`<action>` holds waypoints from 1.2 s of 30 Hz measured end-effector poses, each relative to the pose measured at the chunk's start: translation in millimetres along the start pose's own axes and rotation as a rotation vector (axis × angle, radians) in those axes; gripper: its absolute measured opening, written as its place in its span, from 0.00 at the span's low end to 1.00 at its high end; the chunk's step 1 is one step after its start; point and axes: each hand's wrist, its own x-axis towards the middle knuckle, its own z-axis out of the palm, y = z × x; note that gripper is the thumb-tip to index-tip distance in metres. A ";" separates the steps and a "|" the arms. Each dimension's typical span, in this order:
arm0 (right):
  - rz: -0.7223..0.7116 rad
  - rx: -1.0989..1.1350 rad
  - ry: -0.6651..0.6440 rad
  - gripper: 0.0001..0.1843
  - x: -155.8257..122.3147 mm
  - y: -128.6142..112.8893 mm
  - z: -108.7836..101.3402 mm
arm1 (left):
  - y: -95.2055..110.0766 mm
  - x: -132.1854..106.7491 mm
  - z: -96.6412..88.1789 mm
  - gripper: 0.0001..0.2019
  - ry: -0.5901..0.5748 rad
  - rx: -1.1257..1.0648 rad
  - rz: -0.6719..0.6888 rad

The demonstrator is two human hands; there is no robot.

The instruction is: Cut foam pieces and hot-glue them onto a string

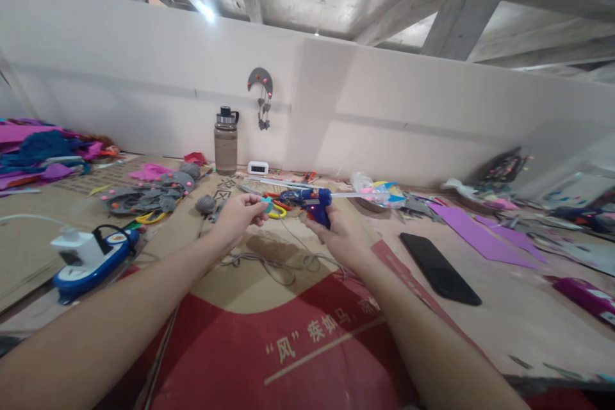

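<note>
My right hand [336,227] is wrapped round the handle of a blue hot glue gun [314,197], whose nozzle points left. A clear glue stick [348,195] sticks out of its back end. Between the fingertips of my left hand [243,214] is a small teal piece [267,204], close to the nozzle; whether the two touch I cannot tell. Just behind the teal piece lie yellow-handled scissors [277,212], partly hidden. A thin grey cord [283,275] lies in loops on the cardboard below my hands.
A blue and white power strip [96,262] with a plug stands at the left. Grey felt pieces [139,200], a water bottle [225,144] and a small white clock [258,168] are farther back. To the right lie a black phone [438,268] and purple sheets [480,234].
</note>
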 end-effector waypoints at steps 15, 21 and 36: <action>0.341 -0.437 0.264 0.09 17.5 67.6 -37.4 | 3.3 -8.9 7.1 0.10 -0.120 0.181 0.051; 0.007 -0.068 0.268 0.11 12.6 18.2 -0.7 | 5.4 -12.9 9.8 0.08 -0.076 0.391 0.234; -0.125 -0.042 0.199 0.08 0.0 -15.0 30.1 | 5.4 -17.7 13.6 0.10 -0.156 0.392 0.268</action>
